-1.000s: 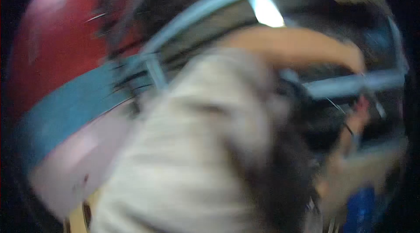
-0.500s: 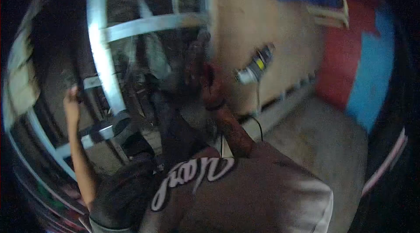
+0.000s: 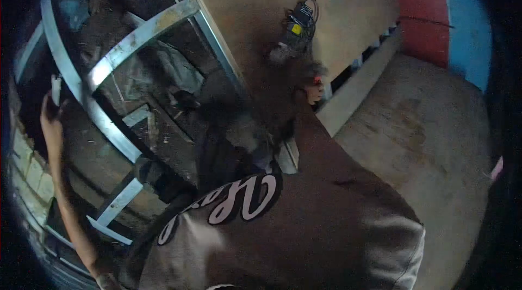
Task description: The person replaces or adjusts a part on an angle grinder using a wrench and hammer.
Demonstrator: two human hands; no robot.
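Observation:
Neither of my hands shows in the head view. A person in a brown shirt with white script lettering (image 3: pixel 283 219) fills the lower middle, very close to me. Their dark curly hair (image 3: pixel 274 94) is bent toward the floor. One of their arms stretches out to the left, and its hand (image 3: pixel 51 121) rests against a curved bar of a grey metal frame (image 3: pixel 136 34). Whether that hand grips anything is too dim to tell.
A power tool with a yellow label and coiled cord (image 3: pixel 298 23) lies on the concrete floor (image 3: pixel 424 143). A raised concrete edge (image 3: pixel 364 83) runs diagonally toward a red and blue wall (image 3: pixel 429 18). Rubble and scraps lie behind the frame's bars.
The view has swung sharply from a blurred look at a pale-shirted figure. Since half a second ago the frame, the tool and the person's raised hand have shifted up and left in view.

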